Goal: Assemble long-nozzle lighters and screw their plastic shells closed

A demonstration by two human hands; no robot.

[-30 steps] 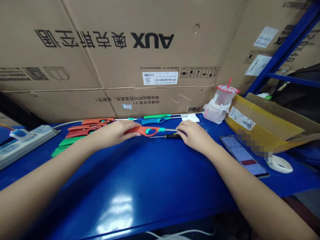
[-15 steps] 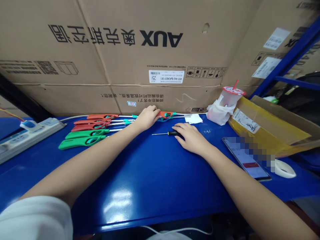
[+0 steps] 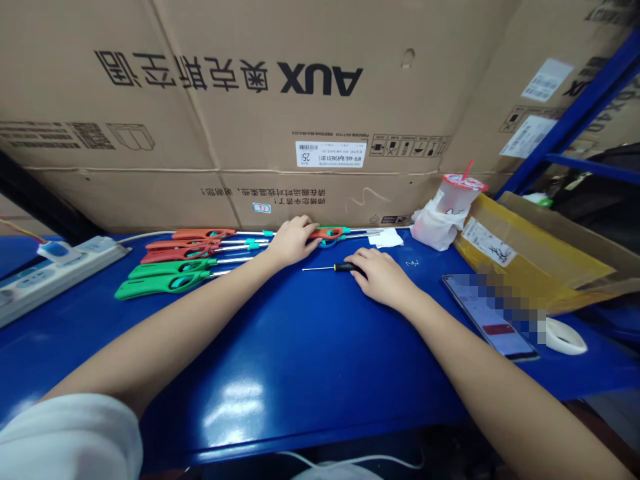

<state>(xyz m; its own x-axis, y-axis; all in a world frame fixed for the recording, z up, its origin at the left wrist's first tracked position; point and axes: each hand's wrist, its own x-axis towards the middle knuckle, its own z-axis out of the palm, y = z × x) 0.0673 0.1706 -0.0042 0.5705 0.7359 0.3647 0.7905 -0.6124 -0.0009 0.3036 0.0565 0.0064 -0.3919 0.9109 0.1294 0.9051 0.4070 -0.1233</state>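
While cup (image 3: 456,192) in bag (image 3: 433,228), lighter (image 3: 329,234) under hand (image 3: 294,241).

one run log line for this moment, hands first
left hand: on orange lighter | right hand: over screwdriver handle | phone: table's right side

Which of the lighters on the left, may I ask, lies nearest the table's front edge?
The green lighter reaching farthest left; the other green one lies behind it, the orange one and red ones farther back.

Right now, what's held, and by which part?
Left hand on the orange lighter, at its handle. Right hand on the screwdriver, at its black handle. Gripped or just touching: can't tell.
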